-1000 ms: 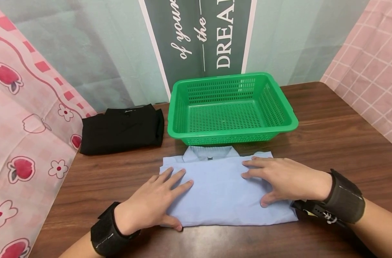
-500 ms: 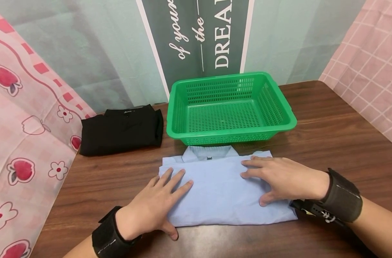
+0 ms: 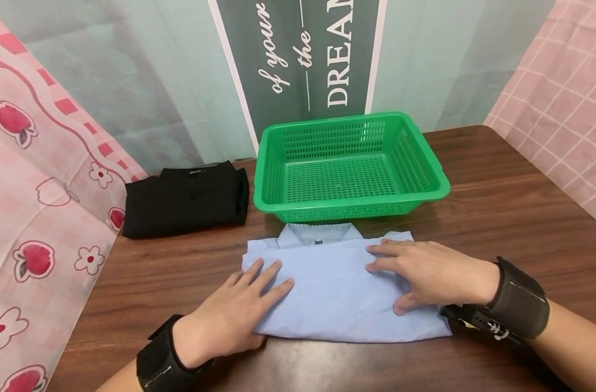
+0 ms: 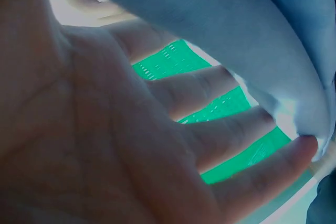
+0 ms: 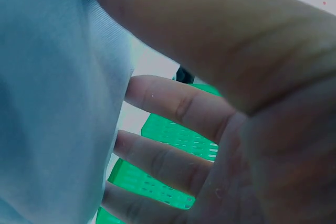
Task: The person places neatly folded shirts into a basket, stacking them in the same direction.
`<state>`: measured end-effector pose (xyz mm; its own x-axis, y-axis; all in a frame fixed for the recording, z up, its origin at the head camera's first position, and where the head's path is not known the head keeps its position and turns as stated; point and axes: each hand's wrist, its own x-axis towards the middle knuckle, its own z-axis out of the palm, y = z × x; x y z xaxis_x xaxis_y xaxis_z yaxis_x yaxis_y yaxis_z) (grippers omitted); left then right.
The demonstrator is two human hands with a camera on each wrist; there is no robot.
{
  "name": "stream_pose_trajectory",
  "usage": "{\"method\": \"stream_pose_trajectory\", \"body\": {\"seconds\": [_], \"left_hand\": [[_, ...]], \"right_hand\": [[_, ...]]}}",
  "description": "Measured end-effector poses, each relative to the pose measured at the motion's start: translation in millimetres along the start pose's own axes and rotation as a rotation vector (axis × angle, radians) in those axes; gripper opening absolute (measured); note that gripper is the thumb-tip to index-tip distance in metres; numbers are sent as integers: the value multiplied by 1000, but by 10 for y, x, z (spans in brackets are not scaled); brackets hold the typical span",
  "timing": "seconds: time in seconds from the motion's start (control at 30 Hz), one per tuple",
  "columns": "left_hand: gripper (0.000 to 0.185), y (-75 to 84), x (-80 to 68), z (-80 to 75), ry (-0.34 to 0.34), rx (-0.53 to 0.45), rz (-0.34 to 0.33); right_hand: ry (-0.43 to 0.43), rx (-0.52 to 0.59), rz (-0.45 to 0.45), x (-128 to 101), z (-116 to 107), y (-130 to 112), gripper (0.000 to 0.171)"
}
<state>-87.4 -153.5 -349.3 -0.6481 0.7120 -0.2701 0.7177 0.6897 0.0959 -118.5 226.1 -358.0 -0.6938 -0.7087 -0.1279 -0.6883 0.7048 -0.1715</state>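
Note:
A light blue collared shirt [image 3: 327, 294], folded into a flat rectangle, lies on the table with its collar toward the basket. My left hand [image 3: 229, 316] rests on its left side, fingers spread and fairly straight. The left thumb is partly hidden low by the shirt's front left corner. In the left wrist view the fingertips [image 4: 307, 145] meet the blue cloth. On the shirt's right side lies my right hand [image 3: 427, 272], fingertips and thumb touching the top. The right wrist view shows its extended fingers [image 5: 163, 161] against the fabric.
Just behind the shirt stands a green perforated plastic basket [image 3: 352, 204], with nothing in it. A folded black garment [image 3: 185, 201] lies at the back left of the wooden table [image 3: 499, 212]. Patterned cloths hang on three sides.
My left thumb has moved off the shirt's front edge, onto the table, and then in toward the front left corner. The right hand and the shirt stay almost in place.

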Motion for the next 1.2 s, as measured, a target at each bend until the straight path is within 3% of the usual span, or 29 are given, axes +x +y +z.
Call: {"method": "stream_pose_trajectory", "body": {"seconds": [0.2, 0.43, 0.73, 0.87, 1.0, 1.2], "left_hand": [[85, 2, -8, -65, 60, 35, 42], [65, 3, 1, -68, 228, 112, 157], [39, -3, 9, -87, 479, 169, 173], [33, -14, 10, -100, 533, 182, 177], [30, -19, 13, -97, 557, 178, 175], [26, -11, 48, -94, 648, 144, 190]], "right_hand": [[-8, 14, 5, 9, 5, 2, 71], [-10, 22, 11, 5, 5, 5, 71], [-12, 32, 13, 6, 11, 10, 71], [-1, 25, 12, 15, 1, -8, 68], [49, 1, -10, 26, -23, -71, 60], [237, -42, -113, 24, -65, -270, 50]]}}
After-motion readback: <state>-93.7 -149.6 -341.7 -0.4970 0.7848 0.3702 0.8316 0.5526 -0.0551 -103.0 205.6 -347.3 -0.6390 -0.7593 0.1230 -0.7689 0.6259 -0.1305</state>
